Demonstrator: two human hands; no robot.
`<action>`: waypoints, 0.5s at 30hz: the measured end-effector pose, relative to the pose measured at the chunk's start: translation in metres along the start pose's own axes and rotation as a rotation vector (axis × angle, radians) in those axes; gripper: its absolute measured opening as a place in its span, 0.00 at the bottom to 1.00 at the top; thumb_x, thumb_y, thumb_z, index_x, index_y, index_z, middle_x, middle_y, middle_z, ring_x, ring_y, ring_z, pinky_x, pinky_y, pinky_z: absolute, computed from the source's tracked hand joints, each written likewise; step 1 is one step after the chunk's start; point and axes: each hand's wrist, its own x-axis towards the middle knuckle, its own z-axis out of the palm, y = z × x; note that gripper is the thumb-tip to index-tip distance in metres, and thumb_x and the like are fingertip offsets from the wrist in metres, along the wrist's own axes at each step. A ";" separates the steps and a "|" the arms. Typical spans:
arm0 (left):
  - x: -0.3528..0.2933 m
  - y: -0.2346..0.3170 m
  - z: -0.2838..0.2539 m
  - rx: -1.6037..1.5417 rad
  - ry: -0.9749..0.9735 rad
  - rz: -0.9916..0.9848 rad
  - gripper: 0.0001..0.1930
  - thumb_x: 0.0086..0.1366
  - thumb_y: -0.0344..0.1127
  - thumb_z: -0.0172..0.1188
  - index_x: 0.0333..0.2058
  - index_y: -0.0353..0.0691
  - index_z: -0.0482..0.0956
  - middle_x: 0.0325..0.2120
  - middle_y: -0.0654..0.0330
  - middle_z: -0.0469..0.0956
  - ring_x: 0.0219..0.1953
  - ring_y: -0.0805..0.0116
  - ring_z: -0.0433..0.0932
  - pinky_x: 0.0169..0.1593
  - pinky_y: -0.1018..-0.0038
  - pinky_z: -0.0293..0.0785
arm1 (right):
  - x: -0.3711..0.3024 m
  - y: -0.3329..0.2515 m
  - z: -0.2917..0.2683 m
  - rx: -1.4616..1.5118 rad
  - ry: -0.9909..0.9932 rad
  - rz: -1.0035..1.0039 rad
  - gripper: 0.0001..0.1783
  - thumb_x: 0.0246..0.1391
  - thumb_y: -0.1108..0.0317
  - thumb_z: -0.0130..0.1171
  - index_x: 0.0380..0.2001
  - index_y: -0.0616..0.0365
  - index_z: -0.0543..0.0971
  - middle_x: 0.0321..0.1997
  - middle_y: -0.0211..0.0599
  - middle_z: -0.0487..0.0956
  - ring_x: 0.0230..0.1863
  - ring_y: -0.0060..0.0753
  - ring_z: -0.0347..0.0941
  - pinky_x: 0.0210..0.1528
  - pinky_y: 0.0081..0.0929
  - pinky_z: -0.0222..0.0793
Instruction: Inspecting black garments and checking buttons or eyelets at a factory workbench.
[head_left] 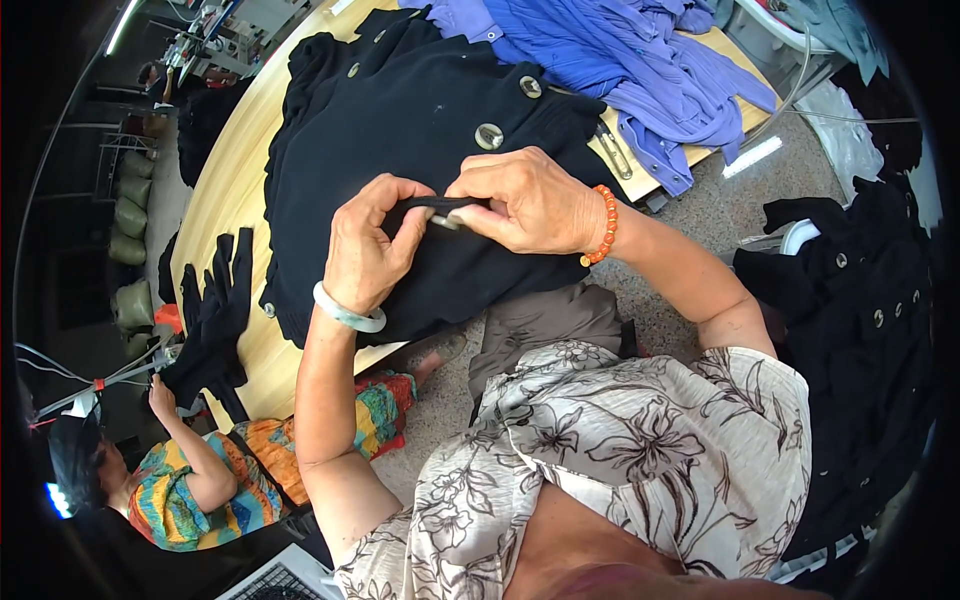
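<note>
A black knit cardigan [370, 130] with large round buttons lies spread over the wooden table in front of me. My left hand [372, 240], a pale bangle on its wrist, pinches the cardigan's near edge between thumb and fingers. Close on its right, my right hand [530, 205], wearing an orange bead bracelet, grips the same edge, so a short folded strip is held between both hands. A pale button [445, 221] shows at the fingertips, partly covered by them. Farther off on the cardigan sits another large button [489, 136].
Blue-purple garments [650, 80] are heaped at the table's far right, beside a small metal tool [613, 150] like thread snips. Black cloth pieces [215, 310] lie at the left edge, near a person [215, 480] in colourful clothes. More black buttoned garments [850, 330] hang at right.
</note>
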 end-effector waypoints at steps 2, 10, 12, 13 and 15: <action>0.000 0.002 -0.001 -0.104 -0.065 -0.148 0.05 0.57 0.27 0.66 0.32 0.34 0.79 0.21 0.56 0.77 0.23 0.57 0.77 0.31 0.72 0.72 | -0.001 0.002 -0.005 -0.037 -0.002 0.042 0.10 0.51 0.66 0.65 0.32 0.61 0.80 0.25 0.39 0.76 0.23 0.45 0.74 0.27 0.34 0.67; 0.029 0.026 0.006 0.103 -0.021 -0.054 0.08 0.60 0.29 0.62 0.38 0.34 0.79 0.31 0.50 0.77 0.35 0.50 0.79 0.39 0.63 0.74 | -0.024 0.030 -0.060 -0.364 -0.125 0.234 0.13 0.56 0.57 0.61 0.35 0.56 0.81 0.36 0.39 0.82 0.40 0.49 0.79 0.43 0.43 0.73; 0.056 0.032 0.024 0.103 -0.006 -0.022 0.09 0.61 0.31 0.61 0.39 0.34 0.79 0.33 0.48 0.78 0.37 0.49 0.80 0.41 0.61 0.75 | -0.027 0.025 -0.061 -0.368 -0.080 0.228 0.10 0.55 0.62 0.61 0.36 0.56 0.81 0.36 0.40 0.81 0.38 0.51 0.79 0.40 0.43 0.74; 0.067 0.025 0.038 0.259 0.063 0.083 0.12 0.61 0.33 0.63 0.42 0.34 0.80 0.33 0.50 0.79 0.33 0.51 0.80 0.40 0.64 0.76 | -0.026 0.025 -0.054 -0.374 -0.028 0.199 0.09 0.55 0.63 0.61 0.36 0.56 0.81 0.35 0.40 0.81 0.37 0.51 0.79 0.39 0.43 0.74; 0.090 0.022 0.058 0.454 -0.087 -0.058 0.10 0.59 0.33 0.62 0.37 0.34 0.82 0.36 0.45 0.79 0.39 0.47 0.80 0.44 0.59 0.77 | -0.024 0.022 -0.048 -0.386 0.058 0.157 0.07 0.50 0.73 0.63 0.34 0.60 0.79 0.32 0.41 0.79 0.32 0.48 0.77 0.32 0.38 0.71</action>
